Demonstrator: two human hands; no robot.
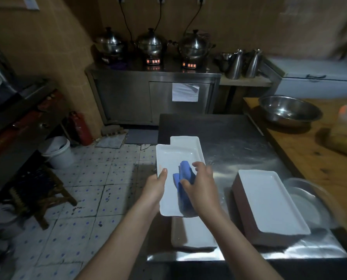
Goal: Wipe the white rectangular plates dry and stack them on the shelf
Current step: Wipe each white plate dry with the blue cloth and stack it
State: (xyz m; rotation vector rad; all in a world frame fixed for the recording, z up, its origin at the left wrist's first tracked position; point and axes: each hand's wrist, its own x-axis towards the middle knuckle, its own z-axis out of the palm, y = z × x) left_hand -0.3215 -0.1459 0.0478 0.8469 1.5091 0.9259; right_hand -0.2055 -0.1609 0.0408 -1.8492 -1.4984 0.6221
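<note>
Head view looks down at a white rectangular plate (168, 156) held above the left edge of a steel table (239, 146). The left hand (155, 186) grips the plate's left rim, with the thumb on top and the fingers hidden beneath. The right hand (200, 184) curls its fingers and thumb round a folded blue cloth (185, 170) and presses it onto the plate's inner face. Just beyond the held plate's far end a second white plate (185, 140) shows; I cannot tell whether it lies on the table or is held with the first. Below the hands, a third white plate (196, 233) lies flat near the table's front edge. To the right sits a brown-sided stack (241, 203) with a white tray-shaped plate (269, 201) on top, and beside it is a clear round lid (310, 199). A steel bowl (287, 109) rests on the wooden counter (314, 158) further right. Three lidded steel pots (151, 44) stand on the back cabinet.
</note>
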